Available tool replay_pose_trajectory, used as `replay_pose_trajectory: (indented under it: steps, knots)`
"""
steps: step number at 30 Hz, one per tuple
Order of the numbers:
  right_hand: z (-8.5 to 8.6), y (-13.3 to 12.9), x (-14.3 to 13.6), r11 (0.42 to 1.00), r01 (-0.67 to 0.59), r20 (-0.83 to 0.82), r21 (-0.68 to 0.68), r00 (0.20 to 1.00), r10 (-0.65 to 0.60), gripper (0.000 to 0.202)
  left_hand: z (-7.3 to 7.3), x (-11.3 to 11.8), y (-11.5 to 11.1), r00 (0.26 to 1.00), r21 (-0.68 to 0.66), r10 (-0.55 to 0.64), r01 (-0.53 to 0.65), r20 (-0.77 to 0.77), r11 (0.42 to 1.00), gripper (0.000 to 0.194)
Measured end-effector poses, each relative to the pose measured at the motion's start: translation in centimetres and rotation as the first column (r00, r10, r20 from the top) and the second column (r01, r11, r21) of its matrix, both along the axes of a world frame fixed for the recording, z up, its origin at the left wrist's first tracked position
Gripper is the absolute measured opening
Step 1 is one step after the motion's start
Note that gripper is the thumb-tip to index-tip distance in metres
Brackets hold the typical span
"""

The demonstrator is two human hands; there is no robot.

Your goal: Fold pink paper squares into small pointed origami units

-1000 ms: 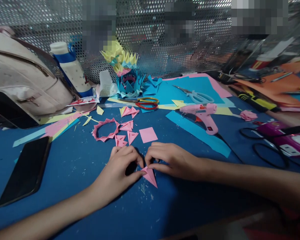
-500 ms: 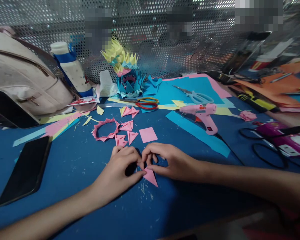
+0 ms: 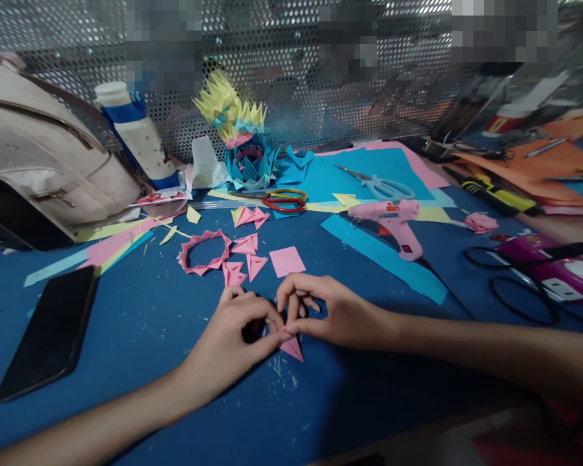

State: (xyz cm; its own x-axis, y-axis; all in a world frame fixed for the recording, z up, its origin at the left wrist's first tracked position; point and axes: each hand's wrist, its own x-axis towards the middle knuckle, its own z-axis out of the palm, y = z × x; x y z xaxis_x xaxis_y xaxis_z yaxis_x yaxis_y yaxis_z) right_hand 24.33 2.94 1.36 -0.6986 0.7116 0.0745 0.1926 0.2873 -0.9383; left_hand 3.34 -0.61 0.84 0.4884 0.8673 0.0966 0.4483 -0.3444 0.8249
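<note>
Between my two hands is a small folded piece of pink paper (image 3: 292, 349), its pointed end toward me. My left hand (image 3: 240, 327) pinches its left edge with thumb and forefinger. From the other side, my right hand (image 3: 315, 307) pinches the upper edge, its thumb close to the left thumb. Fingers cover the far part of the piece. Just beyond my hands lie a flat pink paper square (image 3: 287, 261), several small folded pink pieces (image 3: 256, 266), and a ring of joined pink folded pieces (image 3: 205, 252).
A pink glue gun (image 3: 388, 220) rests right of centre, its cord trailing right. Red-and-yellow scissors (image 3: 286, 200) and light-blue scissors (image 3: 381, 184) lie behind. A black phone (image 3: 48, 333) is at left. A folded-paper model (image 3: 250, 158) and a bottle (image 3: 136, 136) stand at the back.
The pink paper has gone from a flatter triangle to a narrower shape with a crease showing down it. Both hands stay in nearly the same place, fingertips slightly closer together.
</note>
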Motion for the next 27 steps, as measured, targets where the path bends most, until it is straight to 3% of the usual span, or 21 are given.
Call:
replay_pose_trajectory:
  steps: [13, 20, 27]
  knots:
    - [0.11, -0.14, 0.07, 0.999, -0.020, -0.024, 0.041, 0.999, 0.021, 0.013, 0.25, 0.24, -0.22, 0.994, -0.055, 0.087, -0.083, 0.060, 0.995, 0.019]
    - [0.01, -0.44, 0.06, 0.982, -0.129, 0.145, 0.136, 0.983, 0.110, 0.033, 0.38, 0.05, -0.37, 0.971, -0.088, 0.172, -0.159, 0.165, 0.983, 0.024]
    - [-0.11, -0.46, 0.09, 0.974, -0.126, 0.054, 0.186, 0.992, 0.118, 0.044, 0.43, 0.04, -0.35, 0.968, -0.114, 0.166, -0.146, 0.188, 0.983, 0.016]
